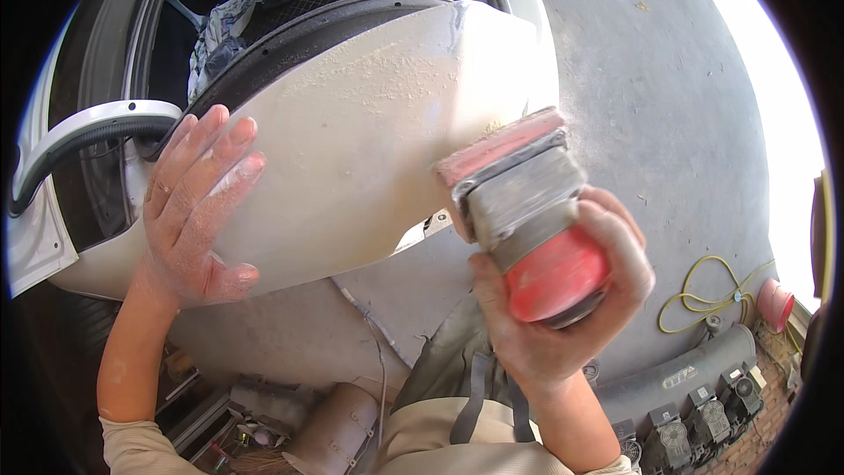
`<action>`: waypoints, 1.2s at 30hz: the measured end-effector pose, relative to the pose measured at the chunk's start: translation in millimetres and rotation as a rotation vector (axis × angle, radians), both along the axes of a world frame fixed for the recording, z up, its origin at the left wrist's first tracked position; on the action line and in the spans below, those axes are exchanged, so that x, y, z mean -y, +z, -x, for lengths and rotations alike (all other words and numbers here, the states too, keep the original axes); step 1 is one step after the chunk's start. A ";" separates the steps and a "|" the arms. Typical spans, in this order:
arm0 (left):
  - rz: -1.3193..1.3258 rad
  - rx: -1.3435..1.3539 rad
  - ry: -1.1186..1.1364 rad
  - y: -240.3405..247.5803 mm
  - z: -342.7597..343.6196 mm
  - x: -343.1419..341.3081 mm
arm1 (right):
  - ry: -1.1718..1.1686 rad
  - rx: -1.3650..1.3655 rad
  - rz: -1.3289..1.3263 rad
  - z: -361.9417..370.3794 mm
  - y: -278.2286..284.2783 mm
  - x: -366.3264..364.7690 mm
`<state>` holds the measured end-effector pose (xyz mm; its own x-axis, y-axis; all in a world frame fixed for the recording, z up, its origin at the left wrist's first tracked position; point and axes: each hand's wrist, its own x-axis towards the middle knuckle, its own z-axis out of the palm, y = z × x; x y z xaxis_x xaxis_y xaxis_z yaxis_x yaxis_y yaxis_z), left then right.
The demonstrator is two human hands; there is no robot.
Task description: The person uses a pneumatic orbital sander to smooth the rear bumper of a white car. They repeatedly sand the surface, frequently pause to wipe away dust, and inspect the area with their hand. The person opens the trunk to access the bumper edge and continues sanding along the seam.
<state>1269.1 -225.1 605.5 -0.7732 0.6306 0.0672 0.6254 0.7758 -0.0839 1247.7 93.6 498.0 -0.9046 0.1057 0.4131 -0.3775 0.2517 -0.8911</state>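
My right hand is wrapped round the red body of a sander. The sander's grey head and dusty pink pad are tilted toward the right edge of a pale, dust-covered car body panel. Whether the pad touches the panel I cannot tell. Chalky with dust, my left hand lies over the panel's left side with its palm down and fingers stretched out, holding nothing. Sanding crumbs are scattered across the panel's upper part.
Beyond the panel is a dark car opening with a crumpled patterned cloth. An open white door part stands at left. A hose hangs below the panel. Lower right are a dark bumper, a yellow cable and a red bucket.
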 end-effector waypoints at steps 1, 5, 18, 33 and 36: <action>0.023 0.030 -0.080 1.1 -2.2 0.5 | 0.106 -0.014 -0.085 -20.9 -3.9 6.7; 0.045 0.148 -0.254 2.5 -9.0 3.1 | 0.164 -0.133 -0.293 -44.9 -11.1 18.2; -0.096 0.194 -0.188 3.4 -10.0 12.4 | 0.079 -0.118 -0.298 -27.9 14.7 34.0; -0.164 0.172 -0.138 1.1 -13.7 10.0 | 0.374 -0.240 -0.381 -24.2 5.2 16.0; -0.161 0.173 -0.130 -0.2 -13.7 10.0 | 0.181 -0.115 -0.349 -25.4 1.8 20.0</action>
<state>1282.8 -235.1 605.3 -0.6954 0.7170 0.0484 0.7147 0.6829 0.1512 1273.1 73.7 499.8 -0.8414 -0.2157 0.4955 -0.5358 0.4518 -0.7133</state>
